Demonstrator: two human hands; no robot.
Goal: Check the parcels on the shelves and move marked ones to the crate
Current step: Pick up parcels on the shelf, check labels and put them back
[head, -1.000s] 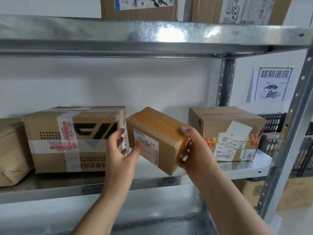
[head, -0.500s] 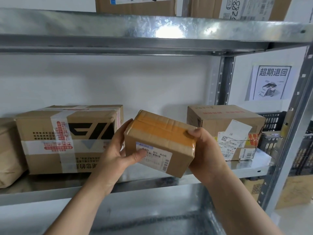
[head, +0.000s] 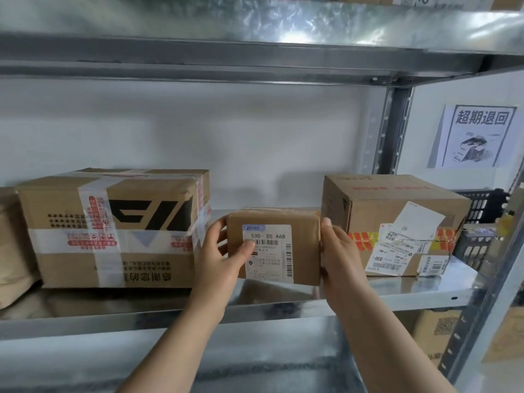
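The small parcel (head: 300, 245) is held upright at the near edge of the shelf (head: 397, 296), between the taped box (head: 113, 228) and the stickered box (head: 394, 222). Its label (head: 268, 251) is faced forward, presumably for checking. Its left side is gripped by the left hand (head: 218, 259), thumb on the label, and its right side is clasped by the right hand (head: 340, 256).
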